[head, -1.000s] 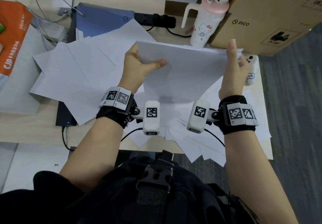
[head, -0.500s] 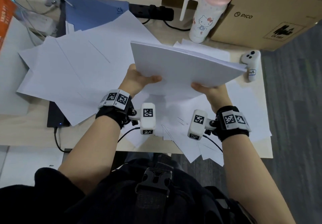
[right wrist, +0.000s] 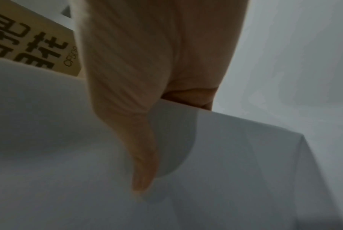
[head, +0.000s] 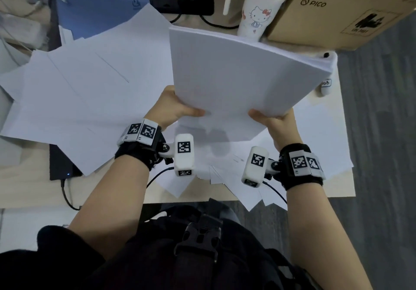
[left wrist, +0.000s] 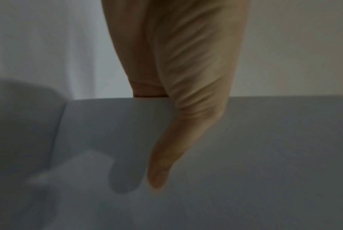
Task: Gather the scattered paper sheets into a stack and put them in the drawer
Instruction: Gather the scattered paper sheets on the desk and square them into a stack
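A thick stack of white paper sheets (head: 236, 75) is held above the desk, lying nearly flat and tilted away from me. My left hand (head: 177, 107) grips its near left edge, thumb on top, fingers hidden beneath. My right hand (head: 273, 120) grips the near right edge the same way. In the left wrist view the thumb (left wrist: 162, 163) presses on the stack's top sheet (left wrist: 265, 155); the right wrist view shows the right thumb (right wrist: 143, 163) on the stack (right wrist: 245, 171). Loose sheets (head: 85, 100) still lie scattered over the desk. No drawer is in view.
A white cartoon-cat tumbler (head: 254, 12) and a brown PICO carton (head: 337, 12) stand at the back right. A blue folder (head: 96, 12) and a black power strip (head: 180, 5) lie behind the sheets. A white controller (head: 326, 84) sits near the desk's right edge.
The stack has swung from upright to nearly flat. My right hand left the stack's far right edge and now grips its near edge. The stack has risen closer to the head camera.
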